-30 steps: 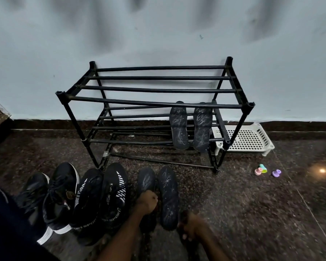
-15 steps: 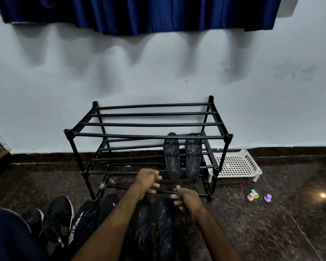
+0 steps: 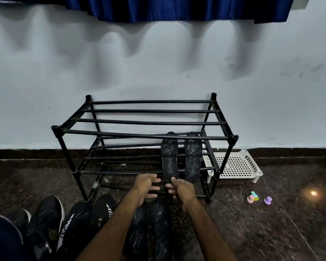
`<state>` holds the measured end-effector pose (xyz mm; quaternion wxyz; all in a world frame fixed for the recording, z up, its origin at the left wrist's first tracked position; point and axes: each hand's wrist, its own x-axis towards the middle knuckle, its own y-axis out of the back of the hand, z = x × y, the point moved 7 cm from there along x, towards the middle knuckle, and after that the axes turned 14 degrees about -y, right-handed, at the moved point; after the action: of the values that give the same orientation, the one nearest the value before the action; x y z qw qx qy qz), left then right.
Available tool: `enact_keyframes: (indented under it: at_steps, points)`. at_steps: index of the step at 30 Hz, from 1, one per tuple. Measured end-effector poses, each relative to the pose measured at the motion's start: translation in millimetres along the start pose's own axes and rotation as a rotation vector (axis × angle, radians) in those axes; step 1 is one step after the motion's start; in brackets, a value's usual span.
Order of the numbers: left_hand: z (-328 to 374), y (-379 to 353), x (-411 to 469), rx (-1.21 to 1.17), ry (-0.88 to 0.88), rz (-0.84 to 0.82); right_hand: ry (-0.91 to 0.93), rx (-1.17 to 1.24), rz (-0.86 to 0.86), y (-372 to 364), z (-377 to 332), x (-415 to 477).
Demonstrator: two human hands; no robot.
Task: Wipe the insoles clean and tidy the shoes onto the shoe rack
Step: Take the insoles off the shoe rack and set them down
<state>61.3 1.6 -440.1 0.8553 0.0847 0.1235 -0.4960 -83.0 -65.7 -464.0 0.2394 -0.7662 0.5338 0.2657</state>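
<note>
Two insoles [image 3: 169,157] on shoe rack [image 3: 151,111], middle shelf's right end, two floor insoles [image 3: 159,225], four shoes [image 3: 45,221], left hand [image 3: 145,185] and right hand [image 3: 183,188] loose-fingered, empty

The shoe rack [image 3: 145,122] is black tubing with a dull sheen. The insoles [image 3: 170,157] on it look matt black, scuffed with pale marks. The perforated tray [image 3: 239,165] is white plastic. The speckled stone floor [image 3: 271,223] is polished and glossy.
</note>
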Motion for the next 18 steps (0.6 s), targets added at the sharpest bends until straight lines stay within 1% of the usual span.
enact_keyframes:
  at_steps: [7,11,15,18]
  points:
    - [-23.2,1.7,-21.0,-0.185,0.051,-0.005,0.085,-0.169,-0.137,2.3,43.7,-52.9]
    - [-36.1,11.1,-31.5,-0.241,0.046,0.070,0.057,-0.294,-0.211,13.9,84.2,-75.5]
    - [-39.7,17.9,-46.2,-0.178,0.036,0.171,-0.009,-0.373,-0.247,31.9,111.1,-95.9]
    - [-42.5,8.6,-58.5,-0.097,0.066,0.150,-0.082,-0.426,-0.302,49.7,128.0,-103.6]
